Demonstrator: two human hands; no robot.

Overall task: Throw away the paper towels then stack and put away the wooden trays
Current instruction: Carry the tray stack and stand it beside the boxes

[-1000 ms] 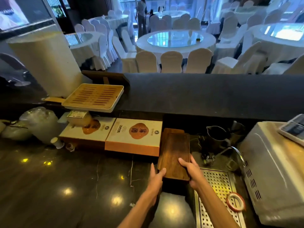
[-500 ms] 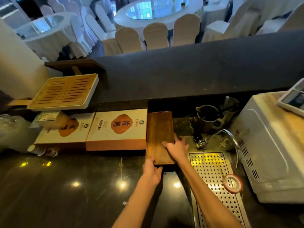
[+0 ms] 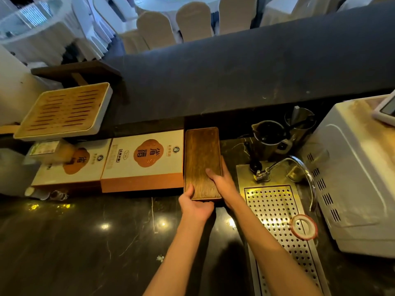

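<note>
Two hands held the stack of wooden trays [image 3: 202,161], which lay long-ways on the dark desk [image 3: 74,242], its far end tucked against the base of the raised ledge [image 3: 235,77] and its left edge just beside the orange-and-white box [image 3: 143,161]. How many trays made up the stack could not be told from above. The left hand [image 3: 195,207] gripped the near left corner, thumb curled over the top rim. The right hand [image 3: 222,181] clasped the right long edge, thumb flat on the wood and fingers wrapped down the side. No paper towels showed anywhere, so that part of the task seemed done, and the trays looked to be at or near their resting place.

The risks from here were small but real. A further push could jam the stack into the ledge or nudge the box out of line. If the right hand slid off carelessly, it could knock the faucet [image 3: 288,165] or the dark pitcher [image 3: 269,135] standing near. An uneven release could leave the top tray skewed on the one beneath.
</note>
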